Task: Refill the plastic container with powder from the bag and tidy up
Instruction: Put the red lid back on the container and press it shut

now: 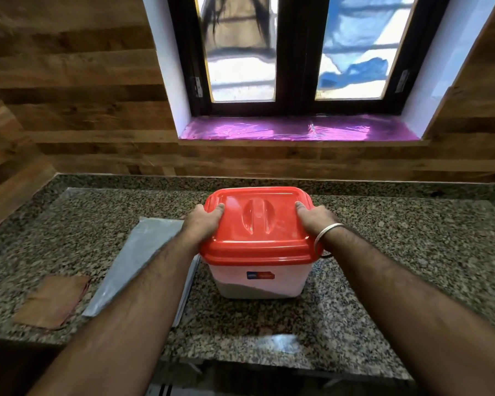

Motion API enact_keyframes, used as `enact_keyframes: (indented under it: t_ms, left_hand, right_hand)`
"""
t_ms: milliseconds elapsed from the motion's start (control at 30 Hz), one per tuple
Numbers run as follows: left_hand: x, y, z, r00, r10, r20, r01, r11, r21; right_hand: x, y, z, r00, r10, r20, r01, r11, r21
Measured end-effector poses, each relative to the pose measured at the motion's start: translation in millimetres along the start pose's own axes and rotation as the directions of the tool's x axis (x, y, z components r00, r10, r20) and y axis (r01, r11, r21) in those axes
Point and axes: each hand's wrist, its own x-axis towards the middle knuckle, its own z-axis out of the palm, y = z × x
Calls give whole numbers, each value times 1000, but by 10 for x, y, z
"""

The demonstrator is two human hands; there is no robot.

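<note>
Sitting upright near the middle of a speckled grey-brown granite countertop (pixel 383 267): translucent white rectangular plastic container (pixel 259 284), small blue-and-red label on its near wall, greyish powder (pixel 240 291) showing through low down, sloping, well short of the top. Resting closed on top: glossy red plastic lid (pixel 257 224) with rounded corners and an oval moulded grip recess in the centre. Pressing on the lid's left edge: left hand (pixel 205 221), thumb lying flat on the lid top, fingers wrapping down over the rim and out of sight. Gripping the lid's right edge likewise: right hand (pixel 315 217), thumb on top, fingers curling over the side, silver metal bangle (pixel 325 235) circling the wrist. Hands kept well apart, one at each side of the lid, both clamped on it; both bare forearms reaching in from the near edge. Lying flat just left of the container, partly under the left forearm: flattened grey plastic bag (pixel 132 261), long and slanted, touching or nearly touching the container base — cannot tell which. Lying further left, close beside the bag: brown flat square piece (pixel 53 301), blurred, material unclear. Standing behind the counter: wood-grain panelled wall (pixel 83 110) and a dark-framed window (pixel 295 52) with a shiny purple-lined sill (pixel 297 128)
</note>
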Motion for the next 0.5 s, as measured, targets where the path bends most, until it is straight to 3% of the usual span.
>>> enact_keyframes:
  t_ms: [100, 167, 233, 333, 400, 467, 500]
  left_hand:
    - [81, -30, -49, 996, -27, 80, 37, 991, -126]
    - [142, -63, -112, 988, -23, 155, 52, 981, -186]
    - [151, -97, -170, 963, -34, 267, 114, 951, -288]
    - [62, -154, -218, 873, -72, 482, 286, 876, -388]
    - [24, -185, -198, 862, -73, 502, 329, 833, -444]
    - [10, -164, -205, 915, -101, 391, 290, 838, -461]
    - [7, -128, -220, 954, -127, 272, 236, 878, -417]
  right_hand:
    - [9, 20, -3, 999, 16, 29, -18, 995, 93]
    - [32, 86, -35, 996, 44, 82, -64, 963, 261]
    - [23, 155, -71, 963, 72, 260, -192, 860, 472]
    - [-120, 204, -122, 870, 17, 492, -322, 776, 542]
    - [-114, 240, -141, 898, 41, 439, -300, 787, 540]
    - [-106, 210, -207, 973, 79, 214, -172, 873, 456]
    - [-123, 157, -260, 996, 56, 64, -73, 951, 299]
